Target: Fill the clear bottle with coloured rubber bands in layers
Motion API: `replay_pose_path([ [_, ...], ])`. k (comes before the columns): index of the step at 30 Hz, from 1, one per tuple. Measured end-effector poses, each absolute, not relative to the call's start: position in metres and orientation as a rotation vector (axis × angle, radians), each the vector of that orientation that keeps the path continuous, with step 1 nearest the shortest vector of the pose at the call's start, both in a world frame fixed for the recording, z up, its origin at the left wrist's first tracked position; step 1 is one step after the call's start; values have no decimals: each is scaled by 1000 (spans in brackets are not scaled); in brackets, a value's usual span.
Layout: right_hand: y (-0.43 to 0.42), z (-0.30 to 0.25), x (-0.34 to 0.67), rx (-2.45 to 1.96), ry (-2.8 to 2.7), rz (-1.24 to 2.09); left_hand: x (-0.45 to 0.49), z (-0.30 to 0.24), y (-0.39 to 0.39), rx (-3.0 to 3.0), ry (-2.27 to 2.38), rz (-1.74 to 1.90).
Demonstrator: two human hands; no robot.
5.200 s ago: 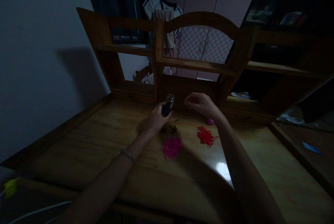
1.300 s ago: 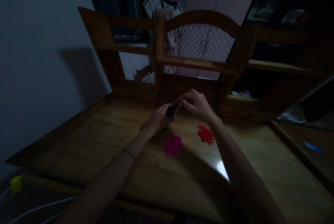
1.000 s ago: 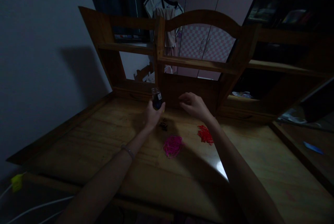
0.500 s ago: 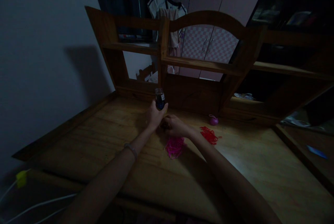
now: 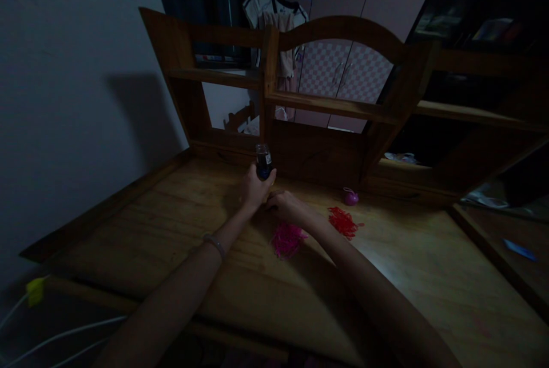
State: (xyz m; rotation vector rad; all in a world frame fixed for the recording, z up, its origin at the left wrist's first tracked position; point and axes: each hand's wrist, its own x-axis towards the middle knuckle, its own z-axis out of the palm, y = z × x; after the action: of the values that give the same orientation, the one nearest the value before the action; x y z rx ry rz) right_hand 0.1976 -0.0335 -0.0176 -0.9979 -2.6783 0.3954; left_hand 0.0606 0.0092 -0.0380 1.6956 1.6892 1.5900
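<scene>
My left hand (image 5: 256, 188) is wrapped round a small glass bottle (image 5: 263, 162) with a clear top end, a dark lower part and a small white label. The bottle is raised near the back of the wooden tabletop (image 5: 180, 208). Just right of it and closer to me, my right hand (image 5: 281, 205) has its fingers bent together; what they hold, if anything, is hidden. Below that hand lies a loose pile of pink strands (image 5: 288, 240). A pile of red strands (image 5: 343, 222) is beyond my right forearm.
A purple round object with a loop (image 5: 351, 198) sits behind the red pile. Across the back of the tabletop rises a wooden shelf frame (image 5: 330, 106). A wall (image 5: 86, 99) stands at the left, and white cables (image 5: 72, 331) run below the near left edge.
My right hand has shifted slightly, and the dark brownish patch seen under its fingers before no longer shows. The left hand and bottle have hardly moved.
</scene>
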Motion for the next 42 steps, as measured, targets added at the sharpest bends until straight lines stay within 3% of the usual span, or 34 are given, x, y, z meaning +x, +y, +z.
replay_pose_path([
  [10, -36, -15, 202, -1232, -2611, 246, 59, -40, 9, 1724, 1709, 1551],
  [16, -30, -19, 204, -1332, -2550, 345, 59, -39, 9, 1749, 1731, 1512],
  [24, -13, 0, 238, -1186, -2221, 457, 59, -42, 11, 1828, 1751, 1458],
  [32, -12, 61, 279, -963, -1804, 629, 66, -37, 0, 2215, 1365, 1333],
  [42, -25, 61, 258, -888, -1800, 458, 70, -38, -7, 2445, 1175, 1299],
])
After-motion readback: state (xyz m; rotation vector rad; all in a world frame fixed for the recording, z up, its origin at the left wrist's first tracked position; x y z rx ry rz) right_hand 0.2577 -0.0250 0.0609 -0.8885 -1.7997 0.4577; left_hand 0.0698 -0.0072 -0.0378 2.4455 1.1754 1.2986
